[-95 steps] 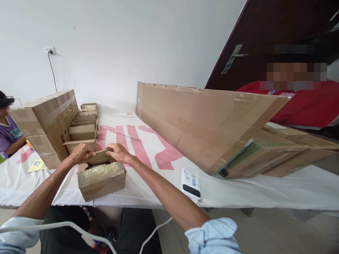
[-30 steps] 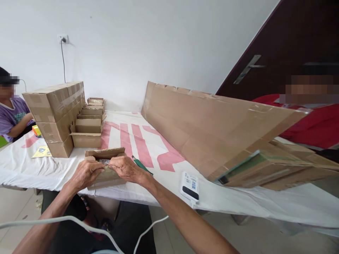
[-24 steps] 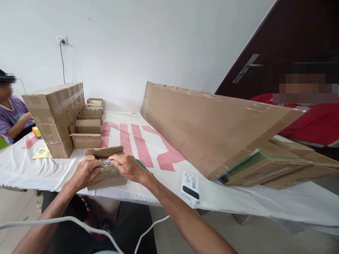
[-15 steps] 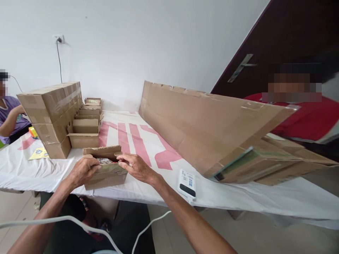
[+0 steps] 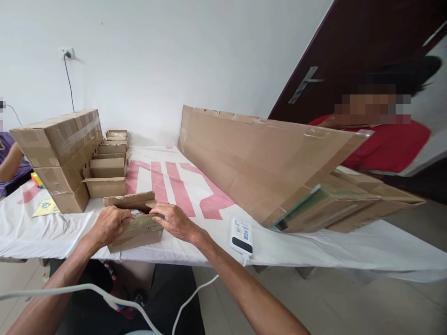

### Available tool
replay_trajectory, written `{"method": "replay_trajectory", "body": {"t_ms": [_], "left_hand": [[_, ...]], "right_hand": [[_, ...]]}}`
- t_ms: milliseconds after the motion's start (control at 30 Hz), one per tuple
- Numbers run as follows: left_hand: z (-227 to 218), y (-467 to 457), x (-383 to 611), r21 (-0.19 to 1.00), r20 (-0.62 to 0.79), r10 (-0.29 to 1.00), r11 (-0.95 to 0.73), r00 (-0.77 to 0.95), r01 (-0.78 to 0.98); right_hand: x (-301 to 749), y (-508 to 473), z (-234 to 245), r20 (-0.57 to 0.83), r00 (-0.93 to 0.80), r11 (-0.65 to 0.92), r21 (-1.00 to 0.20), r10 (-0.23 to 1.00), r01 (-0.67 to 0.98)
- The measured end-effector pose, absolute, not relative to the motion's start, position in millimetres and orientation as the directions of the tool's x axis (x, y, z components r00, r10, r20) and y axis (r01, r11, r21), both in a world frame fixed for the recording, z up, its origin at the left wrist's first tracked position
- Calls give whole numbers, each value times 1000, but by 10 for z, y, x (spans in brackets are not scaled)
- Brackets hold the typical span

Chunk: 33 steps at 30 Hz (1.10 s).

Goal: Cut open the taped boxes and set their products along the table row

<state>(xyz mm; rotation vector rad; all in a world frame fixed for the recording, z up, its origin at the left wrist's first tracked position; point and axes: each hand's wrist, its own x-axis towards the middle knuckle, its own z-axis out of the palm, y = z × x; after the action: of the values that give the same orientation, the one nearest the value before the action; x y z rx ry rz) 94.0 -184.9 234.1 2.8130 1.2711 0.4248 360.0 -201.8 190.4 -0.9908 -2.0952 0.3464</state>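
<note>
A small open cardboard box [image 5: 138,238] stands near the front edge of the table, its back flap raised. My left hand [image 5: 113,224] is closed on the box's left end, fingers curled over the rim. At the right end, my right hand [image 5: 177,222] pinches the upper corner by the side flap. Between the hands, a bit of shiny packaging [image 5: 137,212] shows inside; most of the contents are hidden by the front wall and my fingers.
Taped cartons [image 5: 66,144] are stacked at left, beside a row of open boxes [image 5: 105,186]. A long cardboard panel [image 5: 240,158] leans across the right side. A white device [image 5: 241,235] with a cable lies right of my hands. People sit at both sides.
The view has turned slightly right, so the scene sits further left in the picture. Both hands stay on the box, with little visible movement of the fingers.
</note>
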Motion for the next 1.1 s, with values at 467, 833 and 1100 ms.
{"method": "replay_trajectory", "body": {"t_ms": [467, 833, 1100], "left_hand": [[2376, -1803, 997, 144, 259, 708, -700, 656, 699], [2380, -1821, 982, 149, 282, 677, -731, 680, 666], [2375, -1829, 994, 130, 264, 678, -730, 686, 671]], "right_hand": [[3420, -2003, 1952, 656, -463, 759, -273, 597, 591], [3228, -1884, 1961, 573, -567, 754, -146, 592, 640], [3206, -1806, 2006, 454, -561, 713, -305, 692, 631]]}}
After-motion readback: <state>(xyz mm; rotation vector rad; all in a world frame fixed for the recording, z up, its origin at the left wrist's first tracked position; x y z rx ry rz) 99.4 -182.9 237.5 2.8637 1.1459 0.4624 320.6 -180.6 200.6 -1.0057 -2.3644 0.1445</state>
